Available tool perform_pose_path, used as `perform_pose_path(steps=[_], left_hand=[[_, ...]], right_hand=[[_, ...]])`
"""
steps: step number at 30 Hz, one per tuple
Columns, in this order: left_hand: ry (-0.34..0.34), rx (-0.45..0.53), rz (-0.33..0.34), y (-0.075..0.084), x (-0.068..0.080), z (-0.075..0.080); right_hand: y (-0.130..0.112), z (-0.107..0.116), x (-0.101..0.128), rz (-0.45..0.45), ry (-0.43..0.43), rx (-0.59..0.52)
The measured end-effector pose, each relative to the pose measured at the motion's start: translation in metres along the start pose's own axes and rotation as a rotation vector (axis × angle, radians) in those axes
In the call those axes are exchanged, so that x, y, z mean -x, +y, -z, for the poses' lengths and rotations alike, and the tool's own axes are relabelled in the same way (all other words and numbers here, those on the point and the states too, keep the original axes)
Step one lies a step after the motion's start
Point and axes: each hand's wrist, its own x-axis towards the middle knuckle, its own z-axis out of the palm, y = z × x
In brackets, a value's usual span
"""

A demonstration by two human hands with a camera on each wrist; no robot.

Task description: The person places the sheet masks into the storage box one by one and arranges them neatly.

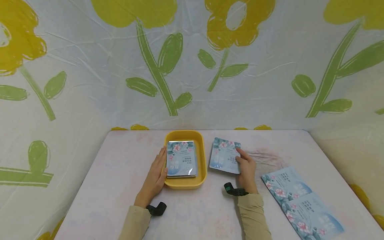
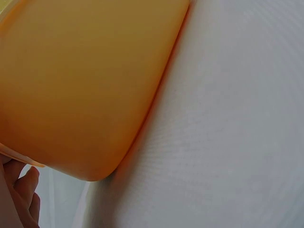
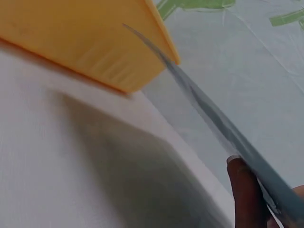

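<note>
Pinching a flat floral-printed blue foil sachet [image 1: 225,156] by its right edge, the right hand [image 1: 247,170] holds it just right of the yellow rectangular plastic tray [image 1: 201,156]. Left hand [image 1: 156,176] lies flat, fingers straight, against the tray's left wall. Matching sachets [image 1: 181,158] lie stacked inside the tray.

Pale bench [image 1: 120,173], faintly stained pinkish, backing onto a flower-print sheet. Yellow tray [image 1: 201,156] sitting near the far edge, about mid-width, holding a stack of floral packets [image 1: 181,158]. Two more floral packets [image 1: 301,203] lying flat toward the near right corner, overlapping, running diagonally. Brownish smudge [image 1: 267,158] showing right of the tray.
</note>
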Motion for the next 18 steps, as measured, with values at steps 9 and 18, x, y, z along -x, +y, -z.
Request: perform_pose_path(steps=[9,18], left_hand=[[0.005,-0.002,-0.009,0.002,0.000,0.000],[0.001,0.004,-0.003,0.003,0.000,0.002]], right_hand=[[-0.005,-0.002,0.004,-0.007,-0.210,-0.272],[-0.003,-0.008,0.012,0.077,-0.545,-0.389]])
